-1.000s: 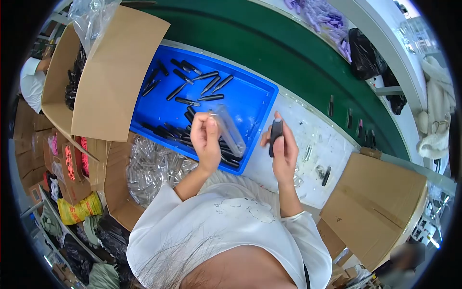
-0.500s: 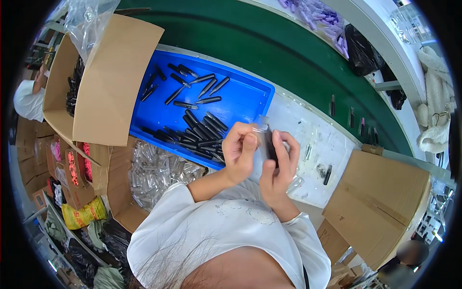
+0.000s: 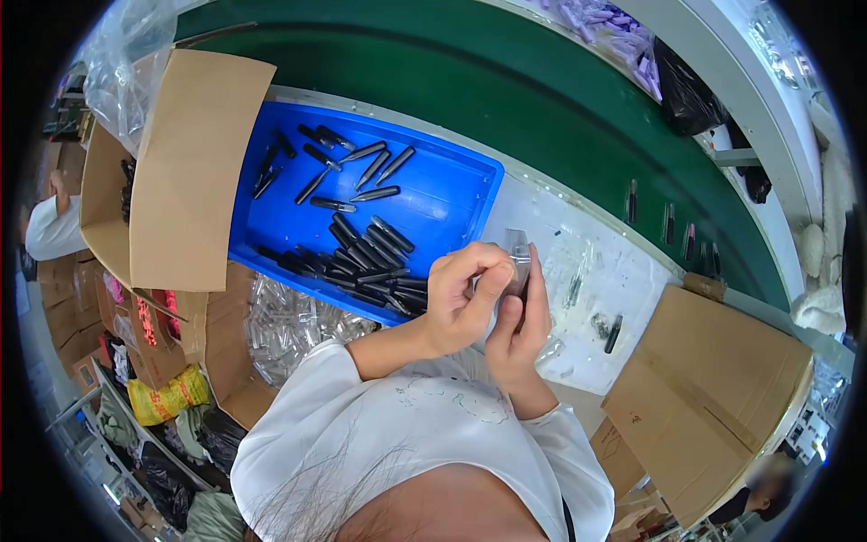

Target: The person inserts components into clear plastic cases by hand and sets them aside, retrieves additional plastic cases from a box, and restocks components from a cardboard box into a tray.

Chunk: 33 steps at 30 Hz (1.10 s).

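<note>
Close together at the right of the blue tray (image 3: 442, 203), my two hands grip one small item with a clear plastic cover (image 3: 516, 244). My left hand (image 3: 468, 296) pinches the cover between thumb and fingers. Wrapped around the dark lower part from the other side is my right hand (image 3: 524, 330); that part is mostly hidden by fingers. Several black pen-like tubes (image 3: 366, 253) lie in the tray, some in a heap near its front edge and others scattered at the back.
Clear plastic caps (image 3: 293, 330) fill a carton at the left front. A green conveyor belt (image 3: 560, 126) carries several upright tubes (image 3: 668, 222). On the white tabletop (image 3: 623, 280) lie a dark tube (image 3: 614, 334) and clear pieces. Cardboard boxes (image 3: 704, 388) flank both sides. Another person's sleeve (image 3: 54, 230) shows far left.
The held item and both hands have shifted slightly right, and my left fingers have curled further over it. The dark part shows less now. The whole view has shifted slightly.
</note>
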Tool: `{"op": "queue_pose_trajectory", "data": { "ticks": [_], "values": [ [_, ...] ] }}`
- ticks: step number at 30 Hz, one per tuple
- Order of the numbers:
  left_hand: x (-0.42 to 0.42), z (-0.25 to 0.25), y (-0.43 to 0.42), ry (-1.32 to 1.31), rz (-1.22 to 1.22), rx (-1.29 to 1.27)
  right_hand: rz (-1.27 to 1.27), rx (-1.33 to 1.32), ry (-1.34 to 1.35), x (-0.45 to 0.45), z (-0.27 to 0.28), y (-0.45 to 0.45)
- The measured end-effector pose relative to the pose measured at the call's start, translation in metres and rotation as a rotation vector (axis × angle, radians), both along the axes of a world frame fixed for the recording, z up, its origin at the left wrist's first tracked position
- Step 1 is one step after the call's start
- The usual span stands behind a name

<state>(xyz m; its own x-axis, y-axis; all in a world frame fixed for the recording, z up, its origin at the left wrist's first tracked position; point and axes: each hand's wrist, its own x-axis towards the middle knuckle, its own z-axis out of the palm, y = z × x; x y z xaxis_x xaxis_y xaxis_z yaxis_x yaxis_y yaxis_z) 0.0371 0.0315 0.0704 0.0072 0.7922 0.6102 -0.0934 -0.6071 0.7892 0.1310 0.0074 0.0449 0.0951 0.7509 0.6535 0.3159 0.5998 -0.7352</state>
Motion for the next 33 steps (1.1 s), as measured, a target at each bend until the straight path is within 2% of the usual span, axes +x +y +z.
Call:
{"op": "queue_pose_trajectory", "data": {
  "ticks": [2,6,8,9,12,13,15,17,18,20,21,22,24,25,26,27,28,30,31,33],
  "values": [
    [0.002,0.002,0.005,0.008,0.003,-0.01,0.115,-0.035,0.115,0.007,-0.003,0.01],
    [0.007,-0.008,0.021,-0.011,0.036,-0.068,0.183,-0.071,0.124,0.02,-0.003,0.032],
    [0.005,-0.013,0.029,-0.016,0.095,-0.09,0.106,-0.341,0.302,0.023,-0.01,0.043],
    [0.002,-0.017,0.032,-0.021,0.149,-0.112,0.251,-0.339,0.499,0.027,-0.015,0.061],
    [-0.02,-0.031,0.042,-0.168,0.132,-0.2,-0.129,-0.207,0.292,0.055,-0.055,0.138],
    [-0.03,-0.034,0.044,-0.177,0.111,-0.253,-0.308,-0.153,0.156,0.08,-0.094,0.181],
    [-0.052,-0.042,0.046,-0.23,0.054,-0.334,-0.666,-0.086,-0.214,0.127,-0.136,0.241],
    [-0.071,-0.048,0.038,-0.243,0.077,-0.406,-0.819,-0.362,-0.444,0.155,-0.16,0.266],
    [-0.079,-0.052,0.033,-0.266,0.079,-0.412,-0.81,-0.358,-0.446,0.168,-0.175,0.273],
    [-0.092,-0.059,0.024,-0.354,0.107,-0.442,-0.824,-0.385,-0.863,0.182,-0.202,0.28],
    [-0.1,-0.065,0.018,-0.364,0.128,-0.43,-0.932,-0.252,-0.874,0.175,-0.206,0.283],
    [-0.107,-0.068,0.013,-0.373,0.149,-0.418,-0.922,-0.246,-0.875,0.156,-0.19,0.282],
    [-0.116,-0.063,0.007,-0.343,0.222,-0.39,-0.597,0.082,-0.394,0.099,-0.149,0.275],
    [-0.118,-0.058,0.005,-0.332,0.259,-0.4,-0.406,0.142,-0.241,0.055,-0.125,0.26],
    [-0.121,-0.058,0.003,-0.334,0.269,-0.398,-0.037,0.039,-0.115,0.02,-0.121,0.248],
    [-0.123,-0.057,0.0,-0.332,0.281,-0.396,0.133,0.314,-0.291,-0.017,-0.116,0.243],
    [-0.125,-0.056,-0.004,-0.329,0.293,-0.394,0.449,0.308,-0.41,-0.045,-0.108,0.232],
    [-0.123,-0.056,-0.011,-0.335,0.325,-0.389,0.66,0.257,-0.655,-0.098,-0.097,0.223],
    [-0.123,-0.054,-0.017,-0.343,0.318,-0.387,0.672,0.268,-0.651,-0.117,-0.101,0.227],
    [-0.122,-0.049,-0.034,-0.358,0.34,-0.411,0.386,0.313,-1.0,-0.148,-0.116,0.232]
  ]
}}
